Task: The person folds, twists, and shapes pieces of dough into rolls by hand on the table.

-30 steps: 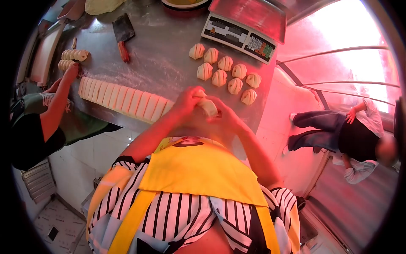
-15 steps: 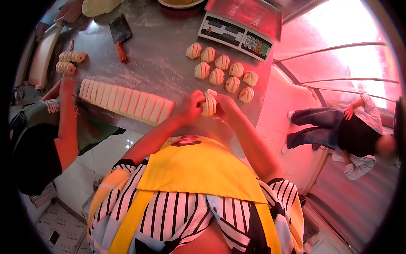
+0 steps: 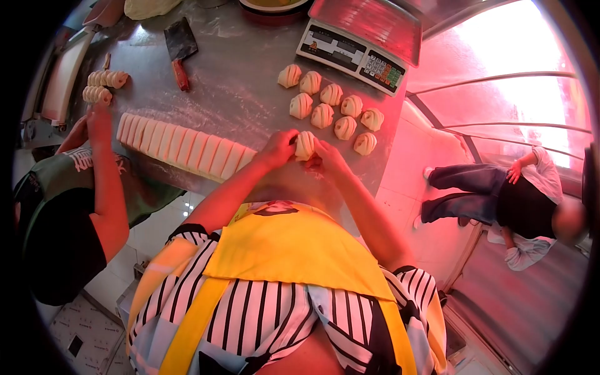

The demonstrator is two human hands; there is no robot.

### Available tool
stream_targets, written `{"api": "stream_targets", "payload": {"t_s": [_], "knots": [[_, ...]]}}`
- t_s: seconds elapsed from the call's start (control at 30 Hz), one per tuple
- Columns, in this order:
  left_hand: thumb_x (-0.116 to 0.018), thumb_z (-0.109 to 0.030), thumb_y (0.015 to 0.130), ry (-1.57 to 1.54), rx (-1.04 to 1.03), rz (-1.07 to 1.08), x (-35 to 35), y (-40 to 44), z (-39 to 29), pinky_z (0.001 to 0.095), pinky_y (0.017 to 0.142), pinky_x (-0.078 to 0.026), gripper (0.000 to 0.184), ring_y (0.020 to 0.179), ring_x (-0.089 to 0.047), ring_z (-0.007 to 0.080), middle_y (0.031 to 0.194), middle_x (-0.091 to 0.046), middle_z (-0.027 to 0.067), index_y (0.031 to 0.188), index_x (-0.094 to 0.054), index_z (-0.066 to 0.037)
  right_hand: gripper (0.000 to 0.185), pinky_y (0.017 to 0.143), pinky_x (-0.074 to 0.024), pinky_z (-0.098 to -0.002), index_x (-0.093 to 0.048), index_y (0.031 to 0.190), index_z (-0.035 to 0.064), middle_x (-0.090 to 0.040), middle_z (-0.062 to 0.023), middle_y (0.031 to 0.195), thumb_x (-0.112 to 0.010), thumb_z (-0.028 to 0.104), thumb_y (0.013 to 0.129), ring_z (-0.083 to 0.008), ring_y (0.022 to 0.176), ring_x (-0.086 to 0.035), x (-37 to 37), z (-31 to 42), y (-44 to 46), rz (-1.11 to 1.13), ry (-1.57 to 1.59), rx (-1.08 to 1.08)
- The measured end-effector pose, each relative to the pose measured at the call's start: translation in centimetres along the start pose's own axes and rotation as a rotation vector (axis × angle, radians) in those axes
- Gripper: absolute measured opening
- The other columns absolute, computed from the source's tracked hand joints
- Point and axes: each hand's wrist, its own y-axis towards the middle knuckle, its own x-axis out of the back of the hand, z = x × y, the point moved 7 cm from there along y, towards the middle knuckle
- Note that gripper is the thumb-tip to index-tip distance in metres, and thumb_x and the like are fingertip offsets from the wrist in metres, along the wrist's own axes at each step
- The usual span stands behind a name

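Observation:
Between my hands, over the table's front edge, is a twisted dough roll (image 3: 305,145). My left hand (image 3: 279,149) has its fingers closed on the roll's left side. On the right side, my right hand (image 3: 326,157) pinches the same roll. A long row of cut dough strips (image 3: 194,149) lies to the left of my left hand. Several finished twisted rolls (image 3: 322,115) sit in rows on the table (image 3: 231,75), beyond my right hand.
A scale (image 3: 356,53) stands at the back right, near a bowl (image 3: 275,7). A scraper with a red handle (image 3: 180,75) lies further left. At the left a co-worker's arm (image 3: 107,181) reaches to other twisted dough (image 3: 98,94). Another person (image 3: 494,190) is beyond the table, right.
The dough between my hands has gone from a loose, stretched piece to a compact twisted roll. The co-worker's hands have drawn back slightly from the dough at the left.

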Motion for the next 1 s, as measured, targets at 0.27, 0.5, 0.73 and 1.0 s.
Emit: {"api": "stream_targets", "payload": {"t_s": [0.27, 0.5, 0.73, 1.0], "knots": [[-0.052, -0.004, 0.08, 0.154, 0.183, 0.025, -2.1, -1.8, 3.6, 0.0346, 0.043, -0.045, 0.024, 0.049, -0.061, 0.0227, 0.066, -0.06, 0.0121, 0.103, -0.046, -0.006, 0.02, 0.046, -0.0439, -0.0314, -0.051, 0.103, 0.008, -0.058, -0.0064, 0.071, -0.051, 0.004, 0.083, -0.0165, 0.052, -0.057, 1.6, -1.3, 0.9, -0.07, -0.944, 0.395], [-0.051, 0.002, 0.078, -0.2, 0.399, 0.185, -2.7, -2.3, 4.1, 0.0324, 0.038, -0.047, 0.024, 0.048, -0.061, 0.0222, 0.069, -0.061, 0.012, 0.101, -0.044, -0.004, 0.023, 0.044, -0.0446, -0.0313, -0.05, 0.1, 0.0076, -0.057, -0.0065, 0.071, -0.051, -0.001, 0.079, -0.0169, 0.051, -0.058, 1.6, -1.4, 0.3, -0.243, -1.067, 0.516], [-0.052, -0.001, 0.081, 0.099, 0.277, -0.018, -2.6, -2.1, 2.2, 0.034, 0.037, -0.047, 0.019, 0.046, -0.06, 0.0218, 0.067, -0.06, 0.0143, 0.098, -0.044, -0.003, 0.018, 0.042, -0.0465, -0.0308, -0.049, 0.095, 0.0041, -0.056, -0.0092, 0.072, -0.047, -0.004, 0.079, -0.0203, 0.052, -0.059, 2.5, -1.4, 1.4, -0.057, -0.599, 0.203], [-0.051, -0.003, 0.082, -0.038, 0.333, -0.085, -2.3, -1.9, 3.3, 0.0364, 0.037, -0.046, 0.019, 0.045, -0.06, 0.0247, 0.06, -0.057, 0.0141, 0.099, -0.042, -0.003, 0.008, 0.044, -0.0455, -0.0377, -0.046, 0.09, 0.0047, -0.057, -0.0127, 0.065, -0.048, 0.01, 0.084, -0.0261, 0.048, -0.059, 2.3, -1.0, 1.5, -0.187, -0.944, 0.331]]}}
